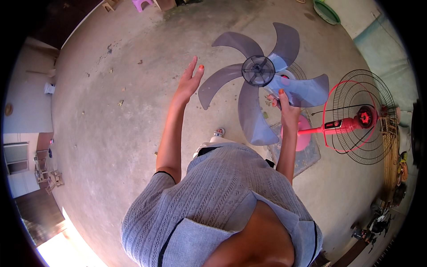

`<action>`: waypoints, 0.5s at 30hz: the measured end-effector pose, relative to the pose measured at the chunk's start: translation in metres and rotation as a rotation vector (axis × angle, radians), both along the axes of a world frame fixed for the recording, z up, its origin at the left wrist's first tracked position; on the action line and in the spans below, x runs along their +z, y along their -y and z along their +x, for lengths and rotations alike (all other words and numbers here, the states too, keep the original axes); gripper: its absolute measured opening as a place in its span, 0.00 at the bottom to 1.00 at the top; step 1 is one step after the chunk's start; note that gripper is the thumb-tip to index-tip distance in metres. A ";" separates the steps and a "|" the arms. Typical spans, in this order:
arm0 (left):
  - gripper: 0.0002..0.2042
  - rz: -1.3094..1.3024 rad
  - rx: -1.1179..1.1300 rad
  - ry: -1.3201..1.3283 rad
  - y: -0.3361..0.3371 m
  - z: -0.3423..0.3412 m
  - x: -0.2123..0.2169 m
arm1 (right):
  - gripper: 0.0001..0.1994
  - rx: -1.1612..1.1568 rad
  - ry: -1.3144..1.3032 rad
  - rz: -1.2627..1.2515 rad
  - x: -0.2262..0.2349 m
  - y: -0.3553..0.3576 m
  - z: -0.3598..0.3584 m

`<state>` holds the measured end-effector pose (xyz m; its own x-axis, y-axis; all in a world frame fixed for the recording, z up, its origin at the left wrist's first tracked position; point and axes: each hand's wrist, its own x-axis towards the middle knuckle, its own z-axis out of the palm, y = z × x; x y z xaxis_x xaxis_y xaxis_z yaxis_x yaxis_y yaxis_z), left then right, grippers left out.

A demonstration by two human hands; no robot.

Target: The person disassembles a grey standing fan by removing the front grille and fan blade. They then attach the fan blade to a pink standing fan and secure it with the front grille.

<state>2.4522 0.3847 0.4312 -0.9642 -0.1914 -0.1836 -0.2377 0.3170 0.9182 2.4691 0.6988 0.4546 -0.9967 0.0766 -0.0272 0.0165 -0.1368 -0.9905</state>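
Note:
A translucent grey-blue fan blade [255, 116] with several curved vanes hangs in the air before me. My right hand [287, 107] grips it by one of the lower right vanes, thumb on the near face. To its left my left hand [189, 83] is raised with fingers stretched out, apart from the vanes and holding nothing. On the right stands a pink pedestal fan [329, 127] with a black wire rear guard [356, 151] and a red ring [326, 109] around it. Its round pink base [302, 138] is partly hidden behind my right forearm.
A square floor plate [310, 159] lies under the fan base. At the far right is a green basin [326, 12], and a purple stool [142, 4] stands at the far edge. Wooden racks [47, 169] line the left wall; a bundle of sticks [390, 151] leans at the right.

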 end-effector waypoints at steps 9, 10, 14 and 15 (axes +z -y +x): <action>0.37 -0.243 0.059 -0.082 -0.019 -0.003 -0.004 | 0.07 -0.012 -0.119 0.058 0.000 -0.007 0.015; 0.38 -0.180 0.144 -0.091 -0.015 -0.005 -0.012 | 0.07 -0.050 -0.095 -0.012 0.003 -0.007 0.020; 0.40 0.352 0.392 -0.084 -0.002 -0.015 -0.053 | 0.11 -0.120 0.043 -0.317 -0.018 -0.034 0.021; 0.42 0.438 0.408 -0.026 -0.001 -0.017 -0.068 | 0.12 -0.122 0.089 -0.410 -0.038 -0.044 0.019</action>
